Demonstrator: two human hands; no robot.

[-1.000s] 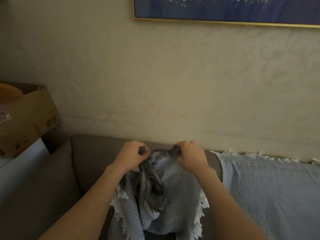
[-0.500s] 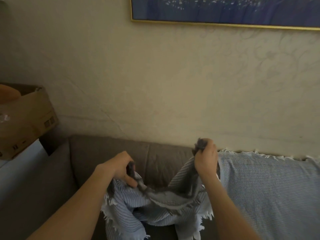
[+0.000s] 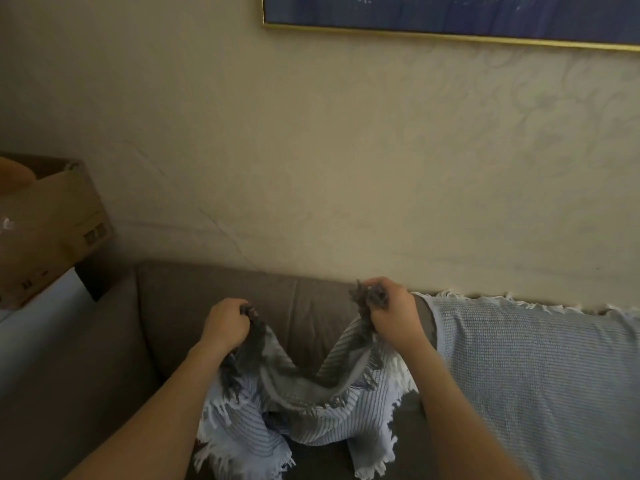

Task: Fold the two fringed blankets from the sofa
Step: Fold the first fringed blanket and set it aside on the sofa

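A striped grey-and-pale-blue fringed blanket (image 3: 311,410) hangs bunched over the seat of the brown sofa (image 3: 214,306). My left hand (image 3: 227,325) grips one dark fringed corner of it. My right hand (image 3: 391,313) grips another fringed corner, slightly higher, near the top of the sofa back. The edge between my hands sags in a loose curve. A second, pale blue waffle-textured fringed blanket (image 3: 536,368) lies spread over the sofa back at the right, its white fringe along the top.
A cardboard box (image 3: 45,230) sits on a white surface at the far left beside the sofa arm. The cream wall rises behind the sofa, with a gold-framed blue picture (image 3: 450,15) at the top.
My hands, close together at the sofa back a second ago, have drawn apart sideways along the blanket's edge. The blanket now sags between them.
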